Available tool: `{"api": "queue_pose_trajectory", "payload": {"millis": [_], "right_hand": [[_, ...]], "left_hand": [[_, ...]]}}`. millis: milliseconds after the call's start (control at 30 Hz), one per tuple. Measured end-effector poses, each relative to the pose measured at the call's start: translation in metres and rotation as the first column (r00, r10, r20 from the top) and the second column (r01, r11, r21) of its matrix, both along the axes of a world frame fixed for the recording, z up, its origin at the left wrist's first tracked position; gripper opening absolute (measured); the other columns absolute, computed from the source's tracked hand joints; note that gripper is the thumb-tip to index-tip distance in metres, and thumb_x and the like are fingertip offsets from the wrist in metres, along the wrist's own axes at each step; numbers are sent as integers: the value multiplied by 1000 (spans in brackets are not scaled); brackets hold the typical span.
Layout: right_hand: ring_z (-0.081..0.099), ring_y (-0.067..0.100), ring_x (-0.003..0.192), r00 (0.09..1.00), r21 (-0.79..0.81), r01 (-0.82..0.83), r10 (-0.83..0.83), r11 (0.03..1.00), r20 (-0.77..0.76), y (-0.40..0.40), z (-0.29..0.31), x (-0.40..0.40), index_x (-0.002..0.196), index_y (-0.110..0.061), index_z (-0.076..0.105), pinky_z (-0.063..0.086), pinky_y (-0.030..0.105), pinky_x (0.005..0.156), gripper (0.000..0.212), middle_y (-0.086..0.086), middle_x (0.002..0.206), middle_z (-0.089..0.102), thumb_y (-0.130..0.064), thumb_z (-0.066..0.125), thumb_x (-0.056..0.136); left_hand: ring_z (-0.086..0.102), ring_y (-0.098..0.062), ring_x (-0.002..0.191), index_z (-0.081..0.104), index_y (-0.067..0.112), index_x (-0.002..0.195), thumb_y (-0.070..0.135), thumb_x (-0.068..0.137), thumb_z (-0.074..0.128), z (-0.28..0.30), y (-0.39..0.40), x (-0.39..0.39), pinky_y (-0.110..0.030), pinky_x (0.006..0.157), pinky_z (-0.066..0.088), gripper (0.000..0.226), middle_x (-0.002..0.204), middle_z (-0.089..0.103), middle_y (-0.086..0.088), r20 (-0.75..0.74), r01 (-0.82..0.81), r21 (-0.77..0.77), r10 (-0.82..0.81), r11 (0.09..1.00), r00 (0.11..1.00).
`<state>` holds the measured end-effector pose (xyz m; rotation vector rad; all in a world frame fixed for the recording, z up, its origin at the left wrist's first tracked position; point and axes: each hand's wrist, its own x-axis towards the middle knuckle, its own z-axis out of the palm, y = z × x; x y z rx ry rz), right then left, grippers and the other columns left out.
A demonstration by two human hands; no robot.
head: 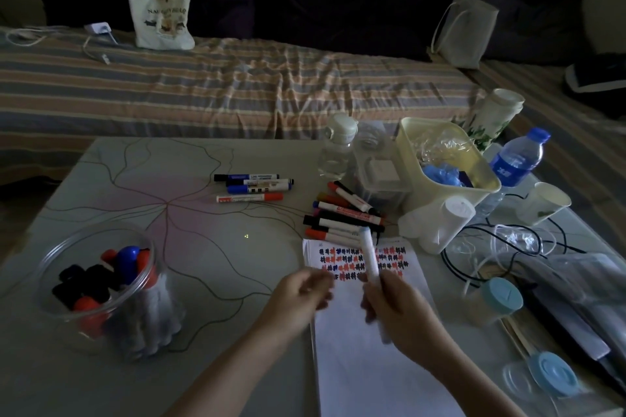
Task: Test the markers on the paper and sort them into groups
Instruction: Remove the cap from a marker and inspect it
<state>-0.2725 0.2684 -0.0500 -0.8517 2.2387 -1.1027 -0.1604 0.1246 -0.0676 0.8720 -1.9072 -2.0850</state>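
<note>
My right hand (398, 301) grips a white marker (368, 256) that points up and away over the paper (366, 359). Rows of red, blue and black test marks fill the paper's top. My left hand (299, 293) is blurred just left of it, fingers curled; whether it holds a cap is unclear. A clear jar (101, 291) at the left holds several capped markers. Three markers (254, 184) lie grouped mid-table. A bigger pile of markers (345, 213) lies just beyond the paper.
A cream bin (447, 159), water bottles (516, 162), paper cups (548, 201), a white container (437, 223), cables (508, 240) and blue-lidded jars (501, 298) crowd the table's right side. A striped sofa with bags lies behind the table.
</note>
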Motion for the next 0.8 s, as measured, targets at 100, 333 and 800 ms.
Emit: {"api": "queue_pose_trajectory", "payload": {"millis": [100, 333, 800], "right_hand": [[50, 0, 53, 980, 143, -167, 180, 976, -85, 5, -4, 5, 109, -17, 59, 41, 18, 50, 13, -6, 72, 56, -23, 51, 100], [43, 5, 51, 957, 84, -202, 215, 976, -195, -9, 7, 21, 97, -14, 64, 33, 22, 51, 28, -6, 61, 50, -32, 43, 103], [56, 12, 56, 863, 265, -92, 210, 960, -460, 28, 30, 14, 89, -23, 60, 47, 33, 55, 37, -7, 66, 61, -55, 43, 97]], "left_hand": [[67, -3, 94, 66, 29, 110, 53, 80, 55, 4, -10, 3, -21, 85, 53, 40, 100, 72, 8, -100, -109, 54, 114, 993, 988], [68, -12, 102, 65, 10, 106, 28, 99, 46, 7, 4, -5, -18, 81, 53, 27, 104, 75, -1, -197, -70, 211, 112, 975, 974], [69, -20, 99, 63, 7, 90, 24, 102, 45, 14, 8, -13, -29, 87, 52, 28, 97, 72, -12, -11, -419, 415, 464, 808, 886]]}}
